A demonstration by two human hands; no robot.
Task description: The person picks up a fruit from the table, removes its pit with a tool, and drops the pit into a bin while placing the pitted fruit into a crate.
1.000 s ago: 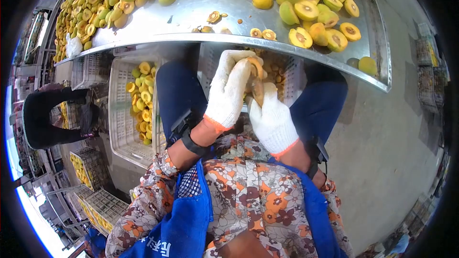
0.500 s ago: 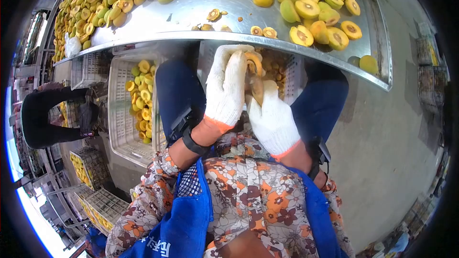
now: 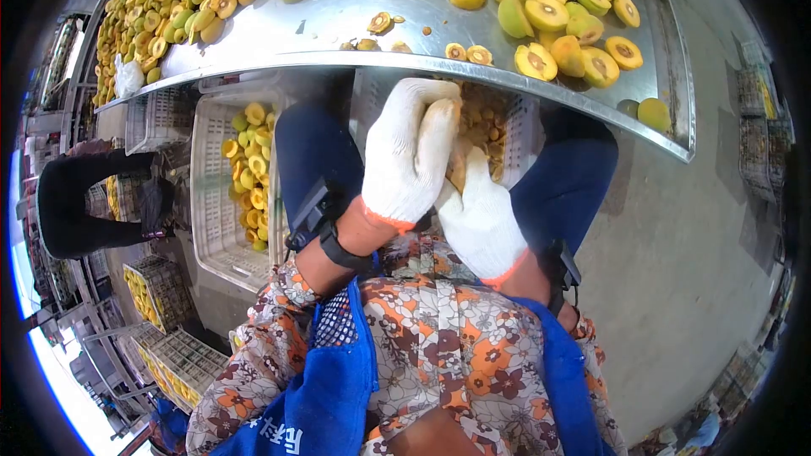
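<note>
My left hand (image 3: 410,148), in a white knit glove, is closed just below the metal table's front edge. Its curled fingers hide most of the peach half they hold. Close beside it, my right hand (image 3: 483,224), gloved alike, grips a small brownish pitting tool (image 3: 458,171) that points up toward the left hand's fingers. The tool's tip is hidden there. Beneath both hands, a pale plastic crate (image 3: 525,139) holds brownish pits and scraps (image 3: 488,125). Cut peach halves (image 3: 536,61) lie on the table nearby.
The metal table (image 3: 338,21) bears a large heap of peaches (image 3: 182,0) and a few scraps. A white crate (image 3: 221,262) of hollowed peach halves (image 3: 252,169) stands left of my knees. Further left are another person's dark-clad legs (image 3: 72,207) and more filled crates (image 3: 173,363).
The left hand has turned and shifted slightly right, covering the peach half that showed as an orange ring. The right hand has moved slightly down, and less of the tool shows.
</note>
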